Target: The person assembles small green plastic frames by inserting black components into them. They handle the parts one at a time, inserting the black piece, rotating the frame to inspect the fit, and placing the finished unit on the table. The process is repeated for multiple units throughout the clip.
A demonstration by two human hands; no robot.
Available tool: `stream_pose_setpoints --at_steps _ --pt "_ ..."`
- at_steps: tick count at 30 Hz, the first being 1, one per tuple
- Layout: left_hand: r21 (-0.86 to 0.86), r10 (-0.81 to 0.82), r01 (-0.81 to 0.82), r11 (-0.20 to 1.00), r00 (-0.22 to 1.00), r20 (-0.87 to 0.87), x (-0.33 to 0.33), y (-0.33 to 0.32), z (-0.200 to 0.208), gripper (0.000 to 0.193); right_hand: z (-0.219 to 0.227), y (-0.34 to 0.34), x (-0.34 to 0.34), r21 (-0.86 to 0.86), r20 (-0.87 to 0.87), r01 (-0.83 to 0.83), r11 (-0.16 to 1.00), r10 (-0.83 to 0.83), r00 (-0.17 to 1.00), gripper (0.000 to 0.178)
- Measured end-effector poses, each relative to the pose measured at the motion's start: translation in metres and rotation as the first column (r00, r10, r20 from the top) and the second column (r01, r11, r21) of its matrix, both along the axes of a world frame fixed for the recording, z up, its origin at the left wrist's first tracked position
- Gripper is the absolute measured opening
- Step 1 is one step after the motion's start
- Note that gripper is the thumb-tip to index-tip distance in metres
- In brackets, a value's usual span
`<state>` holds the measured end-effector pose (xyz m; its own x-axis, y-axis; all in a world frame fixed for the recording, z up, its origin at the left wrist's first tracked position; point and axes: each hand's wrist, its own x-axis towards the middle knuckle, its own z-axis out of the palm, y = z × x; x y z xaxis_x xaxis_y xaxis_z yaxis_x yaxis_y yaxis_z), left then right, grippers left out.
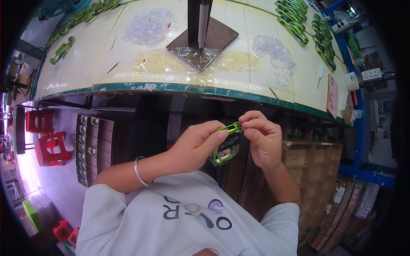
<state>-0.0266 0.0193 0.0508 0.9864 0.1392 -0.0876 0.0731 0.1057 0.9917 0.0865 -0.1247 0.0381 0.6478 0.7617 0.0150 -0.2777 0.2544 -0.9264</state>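
Observation:
Above my lap, just in front of the table edge, my left hand (198, 145) is closed on a pair of green-framed glasses (225, 154). Its thumb presses the upper green edge, and a dark sticker with pale marking shows below it. The glasses hang tilted, their lower end down. My right hand (263, 138) is at their upper right corner, thumb and fingertips pinched together. Whatever lies between those fingertips is too small to make out.
Two piles of small clear plastic pieces (147, 27) (274, 57) lie on the table (98, 64). Between them a post rises from a brown base plate (222, 32). More green glasses (324, 40) line the right side. A pink phone (332, 96) sits by the right edge.

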Motion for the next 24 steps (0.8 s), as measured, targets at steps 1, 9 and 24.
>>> stream_pose_setpoints --at_steps 1,9,24 --pt "0.018 0.011 -0.012 1.000 1.000 0.016 0.000 -0.001 -0.001 0.022 0.001 0.000 -0.001 0.004 -0.022 -0.013 1.000 0.013 1.000 0.016" --pt "0.143 -0.004 0.003 0.990 1.000 0.007 0.000 0.000 -0.001 0.023 0.000 0.001 -0.003 -0.005 -0.087 -0.017 1.000 0.017 0.996 0.017" --pt "-0.074 0.006 -0.004 0.997 1.000 0.029 -0.003 0.007 0.006 0.023 -0.009 0.006 0.000 0.026 0.891 0.097 0.995 -0.067 0.448 0.040"
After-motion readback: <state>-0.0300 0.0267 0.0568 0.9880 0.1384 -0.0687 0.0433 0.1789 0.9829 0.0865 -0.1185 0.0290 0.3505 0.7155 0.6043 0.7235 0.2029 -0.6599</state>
